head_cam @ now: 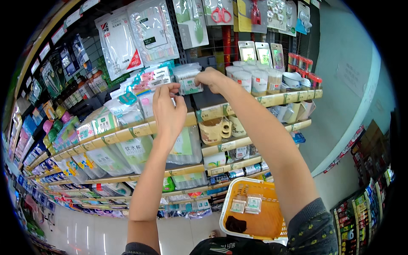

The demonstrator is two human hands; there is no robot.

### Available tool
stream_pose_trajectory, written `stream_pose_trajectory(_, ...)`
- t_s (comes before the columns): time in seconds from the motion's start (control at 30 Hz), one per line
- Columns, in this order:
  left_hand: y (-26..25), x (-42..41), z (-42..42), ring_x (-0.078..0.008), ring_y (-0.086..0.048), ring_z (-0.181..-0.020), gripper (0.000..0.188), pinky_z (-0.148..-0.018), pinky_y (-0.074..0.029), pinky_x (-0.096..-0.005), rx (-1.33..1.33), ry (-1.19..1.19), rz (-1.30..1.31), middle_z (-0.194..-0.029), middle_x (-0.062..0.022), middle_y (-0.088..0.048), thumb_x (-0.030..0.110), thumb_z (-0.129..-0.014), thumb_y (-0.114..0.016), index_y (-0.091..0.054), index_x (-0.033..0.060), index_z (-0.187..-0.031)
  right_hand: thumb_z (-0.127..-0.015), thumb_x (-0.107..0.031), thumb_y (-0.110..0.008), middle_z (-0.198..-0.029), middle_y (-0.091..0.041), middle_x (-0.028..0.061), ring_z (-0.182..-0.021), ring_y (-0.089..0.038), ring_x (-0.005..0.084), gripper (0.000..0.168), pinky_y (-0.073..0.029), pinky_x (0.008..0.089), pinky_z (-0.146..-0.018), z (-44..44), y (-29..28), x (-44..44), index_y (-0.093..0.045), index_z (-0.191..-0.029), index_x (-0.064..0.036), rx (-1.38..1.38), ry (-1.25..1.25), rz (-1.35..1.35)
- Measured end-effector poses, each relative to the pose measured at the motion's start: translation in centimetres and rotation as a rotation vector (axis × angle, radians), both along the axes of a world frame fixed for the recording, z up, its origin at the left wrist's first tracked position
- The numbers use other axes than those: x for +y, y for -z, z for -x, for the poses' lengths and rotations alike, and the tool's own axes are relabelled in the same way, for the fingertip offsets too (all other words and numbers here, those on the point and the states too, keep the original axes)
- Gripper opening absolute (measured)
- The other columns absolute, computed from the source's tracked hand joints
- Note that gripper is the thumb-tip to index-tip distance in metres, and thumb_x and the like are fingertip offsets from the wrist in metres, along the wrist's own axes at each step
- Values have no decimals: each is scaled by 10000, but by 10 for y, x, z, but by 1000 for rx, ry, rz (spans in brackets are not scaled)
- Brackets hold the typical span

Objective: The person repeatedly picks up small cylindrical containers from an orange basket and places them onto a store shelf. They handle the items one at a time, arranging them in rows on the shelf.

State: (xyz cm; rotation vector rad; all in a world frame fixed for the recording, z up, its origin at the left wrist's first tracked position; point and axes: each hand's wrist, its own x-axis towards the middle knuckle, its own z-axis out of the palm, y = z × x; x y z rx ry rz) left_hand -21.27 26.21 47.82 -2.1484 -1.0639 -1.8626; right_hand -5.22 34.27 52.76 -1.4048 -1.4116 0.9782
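Note:
My right hand [211, 80] is at the right side of a clear pack of cotton swabs [188, 83] on the upper shelf, its fingers touching the pack's edge. More such packs are stacked behind it. My left hand [170, 103] is raised just left of the pack, over the front of the shelf, fingers bent and apart; no object shows in it. Behind the left hand lie soft plastic packs [124, 106]. Round tubs of swabs or toothpicks [259, 81] stand right of my right hand.
Below hangs or stands an orange and white basket [251, 234] holding small packs [253, 204] and a dark item. Mugs [211, 131] and bagged plastic cups [135, 151] sit on the shelf below. Straws [153, 30], a peeler and scissors [221, 13] hang above. A pale wall [344, 73] is at right.

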Motion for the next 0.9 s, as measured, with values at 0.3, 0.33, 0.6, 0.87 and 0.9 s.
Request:
stream_pose_trajectory(0.3, 35, -52, -55, -247, -614, -804, 209, -737, -491, -353, -47, 281, 268, -916, -152, -611, -10, -755, -534, -610, -15, -949, -794, -127, -650, -1167, -597, 162, -1144, -516, 237, 594, -347, 330, -1008, -40, 38, -154, -435, -1325, 29, -63, -94, -302)
stream_pose_trajectory(0.33, 47, -61, -67, -249, -621, -805, 203, -734, -494, -354, -62, 348, 338, -915, -153, -617, -10, -760, -533, -610, -17, -947, -807, -123, -641, -1166, -600, 155, -1122, -531, 226, 567, -361, 327, -998, -54, 56, -163, -443, -1318, 24, -76, -151, -306)
stream_pose_trajectory(0.6, 210, -117, -138, -231, -646, -839, 212, -713, -503, -332, 191, 485, 812, -908, -136, -666, 32, -793, -554, -603, 0, -997, -840, -73, -620, -1106, -629, 116, -1018, -589, 177, 360, -469, 316, -882, -137, 230, -232, -549, -1183, 13, 5, -174, 44)
stream_pose_trajectory(0.87, 393, -130, -162, -284, -646, -848, 204, -781, -499, -364, 496, 452, 1409, -904, -160, -669, 109, -790, -558, -611, -34, -925, -790, -101, -626, -1015, -627, 118, -912, -602, 185, 434, -503, 297, -778, -168, 407, -270, -553, -1202, 11, 155, 16, 558)
stream_pose_trajectory(0.9, 411, -133, -161, -287, -641, -847, 220, -785, -493, -380, 373, 376, 1592, -903, -147, -668, 124, -803, -553, -605, -21, -959, -788, -99, -624, -1001, -625, 119, -888, -603, 185, 443, -508, 300, -758, -170, 430, -272, -546, -1209, 14, 141, 90, 604)
